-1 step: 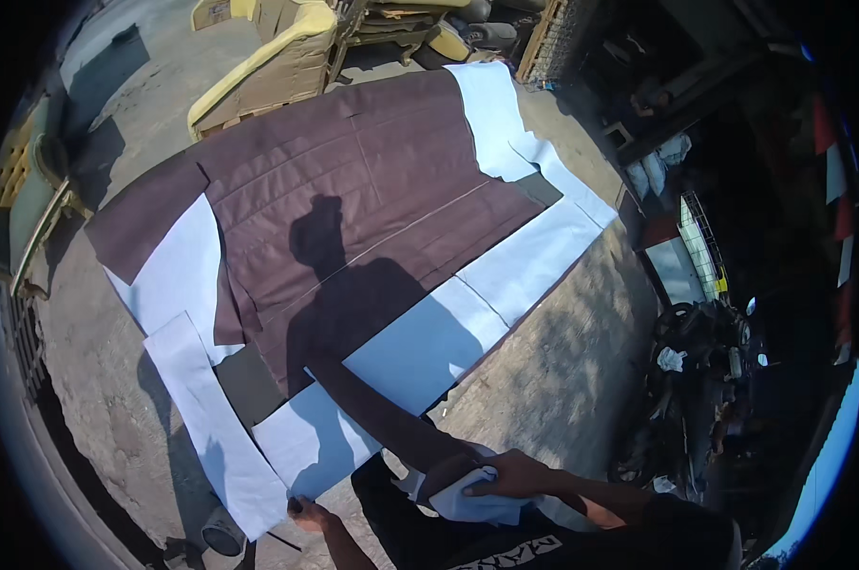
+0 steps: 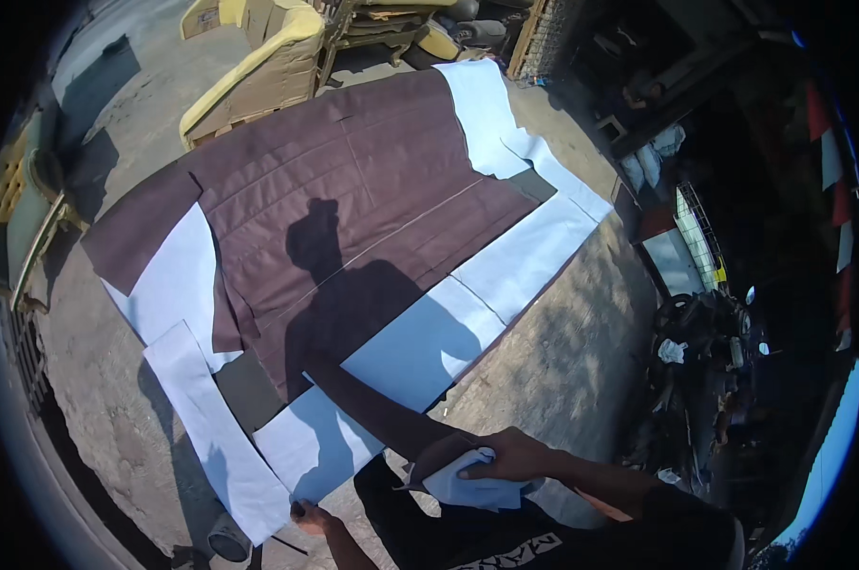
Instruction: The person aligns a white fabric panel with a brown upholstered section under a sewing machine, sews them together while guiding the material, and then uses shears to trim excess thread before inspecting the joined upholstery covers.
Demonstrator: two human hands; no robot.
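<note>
A broad dark-brown upholstery cover [image 2: 353, 180], which looks like leatherette, is spread out before me with seams across it. Its edges show white backing [image 2: 420, 332] where strips are turned over. At the near left corner my left hand [image 2: 311, 518] pinches the end of a white-backed strip [image 2: 201, 432]. A brown strip [image 2: 372, 404] runs from the cover's near edge to my right hand [image 2: 515, 456], which is closed around its bunched end, white backing [image 2: 472, 489] showing. My body's shadow falls over the middle of the cover.
Stripped sofa frames with yellow foam [image 2: 258, 81] stand beyond the far edge. A tufted chair [image 2: 26, 199] is at the far left. On the right, in shade, are a motorbike [image 2: 700, 351] and a wire rack [image 2: 700, 237]. A round can [image 2: 228, 540] stands near my left hand.
My right hand has risen slightly with the bunched strip, and the bunch has turned a little. My left hand keeps its pinch on the corner. The whole view has shifted slightly.
</note>
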